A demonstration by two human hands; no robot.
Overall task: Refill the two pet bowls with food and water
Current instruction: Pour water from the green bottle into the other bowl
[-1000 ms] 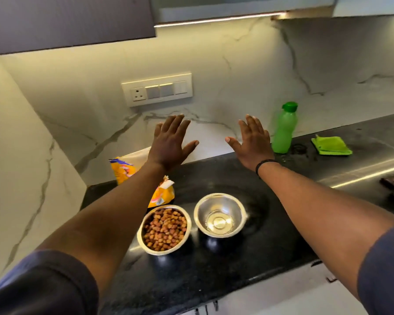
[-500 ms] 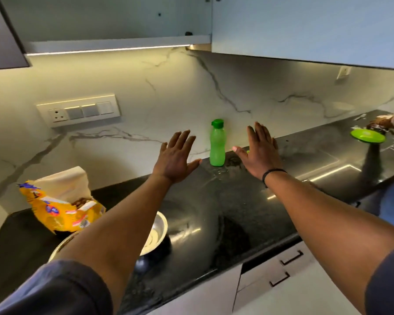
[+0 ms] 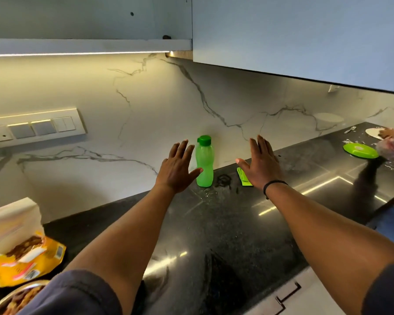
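While both arms reach out over the dark desk (image 3: 225,235), the left hand (image 3: 176,170) and the right hand (image 3: 261,165) hang in the air with backs to the camera, each grip spread, fingers straight and a little apart, holding nothing. The green water bottle (image 3: 204,162) stands upright with its cap on, far on the desk against the marble wall (image 3: 134,105), between the two hands; the left thumb overlaps its lower body in the view, though whether it touches cannot be told. A black band (image 3: 273,184) circles the right wrist, and a folded green cloth (image 3: 243,177) lies on the desk partly hidden behind that hand. Just right of the bottle's foot sits a small dark ring-shaped object (image 3: 223,180) that is too unclear to name. At the near left, the open yellow pet food bag (image 3: 21,260) lies on the desk with brown kibble showing at its mouth, and below it, at the bottom left corner, the rim of a steel bowl (image 3: 9,298) filled with kibble peeks out beside the dark sleeve. A white switch panel (image 3: 34,129) is set in the wall at the left. Far right, a green plate (image 3: 360,150) rests on the desk among pale scraps, next to another person's partly visible hand.
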